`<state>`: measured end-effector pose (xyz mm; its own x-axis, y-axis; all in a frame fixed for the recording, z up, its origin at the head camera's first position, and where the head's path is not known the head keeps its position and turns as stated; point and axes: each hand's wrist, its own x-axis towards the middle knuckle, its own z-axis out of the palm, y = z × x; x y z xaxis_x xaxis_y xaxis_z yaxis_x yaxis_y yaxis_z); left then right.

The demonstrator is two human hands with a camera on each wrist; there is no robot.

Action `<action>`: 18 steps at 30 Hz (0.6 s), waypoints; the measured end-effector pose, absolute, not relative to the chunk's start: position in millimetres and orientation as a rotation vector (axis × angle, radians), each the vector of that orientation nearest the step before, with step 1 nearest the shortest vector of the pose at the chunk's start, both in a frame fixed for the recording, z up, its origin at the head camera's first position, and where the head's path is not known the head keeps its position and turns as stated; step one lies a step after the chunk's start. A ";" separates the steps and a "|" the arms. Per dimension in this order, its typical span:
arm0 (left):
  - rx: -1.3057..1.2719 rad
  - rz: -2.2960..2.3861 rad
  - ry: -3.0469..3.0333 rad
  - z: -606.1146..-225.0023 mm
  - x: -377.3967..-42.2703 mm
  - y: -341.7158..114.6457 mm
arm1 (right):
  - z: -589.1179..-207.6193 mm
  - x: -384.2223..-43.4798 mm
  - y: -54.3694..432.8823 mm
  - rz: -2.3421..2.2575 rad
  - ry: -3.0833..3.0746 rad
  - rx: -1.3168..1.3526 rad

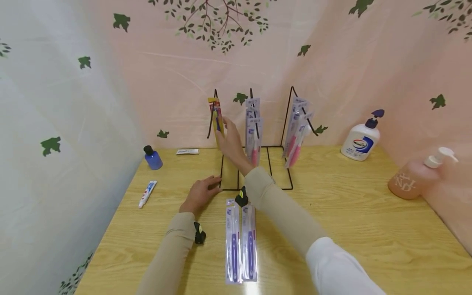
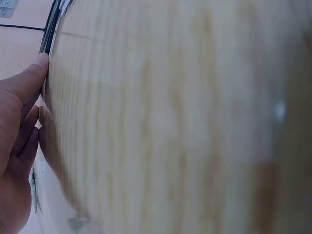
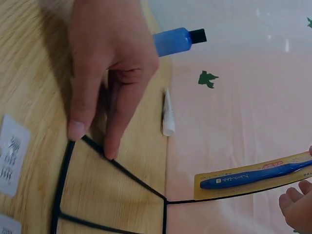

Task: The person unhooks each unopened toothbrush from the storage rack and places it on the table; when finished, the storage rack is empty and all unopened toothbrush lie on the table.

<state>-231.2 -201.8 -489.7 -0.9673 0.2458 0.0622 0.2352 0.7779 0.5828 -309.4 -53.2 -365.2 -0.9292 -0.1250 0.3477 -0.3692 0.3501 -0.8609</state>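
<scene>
A black wire display rack stands on the wooden table with packaged toothbrushes hanging from its three hooks. My right hand pinches a toothbrush in yellow packaging at the left hook. Its blue handle faces the right wrist camera, where my right hand's fingers appear at the edge. At the rack's front left corner, my left hand touches the base wire with thumb and fingertips; the right wrist view shows this left hand from above. Pink-handled toothbrushes hang in the middle, others on the right.
Two packaged purple toothbrushes lie before the rack. To the left are a blue bottle, a white tube and a toothpaste tube. A white pump bottle and a pink pump bottle stand at right.
</scene>
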 end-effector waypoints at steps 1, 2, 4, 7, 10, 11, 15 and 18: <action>0.398 0.960 2.947 -489.5 -231.0 -201.6 | -364.2 -312.1 -55.1 1.617 -2.394 0.431; 0.396 0.963 2.943 -489.1 -230.7 -201.2 | -363.6 -314.5 -56.8 1.619 -2.395 0.420; 0.392 0.965 2.947 -489.2 -231.1 -200.7 | -362.6 -318.8 -59.6 1.626 -2.400 0.389; 0.391 0.976 2.953 -489.8 -231.2 -199.7 | -361.5 -323.7 -62.0 1.642 -2.399 0.350; 0.393 0.988 2.951 -490.8 -230.8 -199.0 | -361.8 -325.8 -63.1 1.671 -2.380 0.329; 0.398 0.987 2.950 -490.8 -230.6 -198.9 | -362.5 -326.0 -63.2 1.680 -2.370 0.324; 0.388 0.978 2.939 -489.8 -230.4 -199.4 | -366.5 -325.1 -62.2 1.722 -2.313 0.348; 0.388 0.963 2.943 -488.9 -231.2 -200.3 | -368.8 -322.7 -60.5 1.749 -2.266 0.399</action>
